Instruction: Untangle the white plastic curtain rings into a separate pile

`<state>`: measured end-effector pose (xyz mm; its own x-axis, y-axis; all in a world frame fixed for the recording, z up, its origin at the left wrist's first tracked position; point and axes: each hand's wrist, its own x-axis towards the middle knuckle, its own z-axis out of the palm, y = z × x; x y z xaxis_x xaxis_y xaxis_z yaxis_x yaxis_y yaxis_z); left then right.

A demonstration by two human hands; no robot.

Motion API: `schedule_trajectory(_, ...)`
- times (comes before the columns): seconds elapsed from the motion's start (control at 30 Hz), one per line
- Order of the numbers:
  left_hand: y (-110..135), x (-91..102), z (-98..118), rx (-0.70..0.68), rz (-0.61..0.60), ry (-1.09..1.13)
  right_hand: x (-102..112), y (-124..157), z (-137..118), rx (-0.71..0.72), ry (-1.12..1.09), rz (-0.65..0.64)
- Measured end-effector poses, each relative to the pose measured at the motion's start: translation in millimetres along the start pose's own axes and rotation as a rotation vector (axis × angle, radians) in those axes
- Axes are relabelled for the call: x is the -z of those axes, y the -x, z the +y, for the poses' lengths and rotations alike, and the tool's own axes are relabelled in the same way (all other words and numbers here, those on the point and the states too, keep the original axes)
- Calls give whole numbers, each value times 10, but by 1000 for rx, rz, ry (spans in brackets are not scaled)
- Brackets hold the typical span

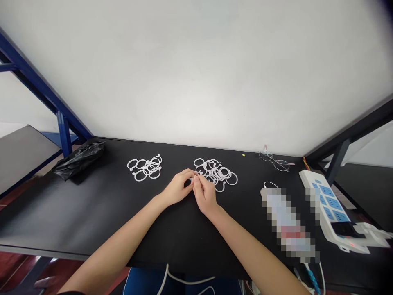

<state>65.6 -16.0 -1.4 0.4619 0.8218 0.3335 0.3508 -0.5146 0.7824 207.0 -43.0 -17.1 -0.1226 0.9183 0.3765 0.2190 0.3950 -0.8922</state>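
My left hand (pixel 178 187) and my right hand (pixel 204 194) meet over the middle of the black table (pixel 92 213), fingertips pinched together on a small white plastic ring (pixel 194 179). Just beyond them lies a loose pile of white rings (pixel 217 171). A second, smaller heap of white rings (pixel 145 168) rests further left. Both hands are closed around the one ring, which is mostly hidden by the fingers.
A crumpled black plastic bag (pixel 78 159) sits at the table's left end. Glasses (pixel 276 162) lie at the back right, by a white power strip (pixel 327 205) and a blurred-out object (pixel 287 223). A white wall stands behind the table; blue frame legs (pixel 63 137) rise at left.
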Motion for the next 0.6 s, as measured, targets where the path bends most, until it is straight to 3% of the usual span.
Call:
schedule_trajectory(0.33, -3, 26, 0, 19, 5, 57, 7, 3, 16, 8, -2, -22)
schedule_trajectory(0.6, -15, 32, -4, 108, 99, 174, 6, 0, 21, 17, -1, -17)
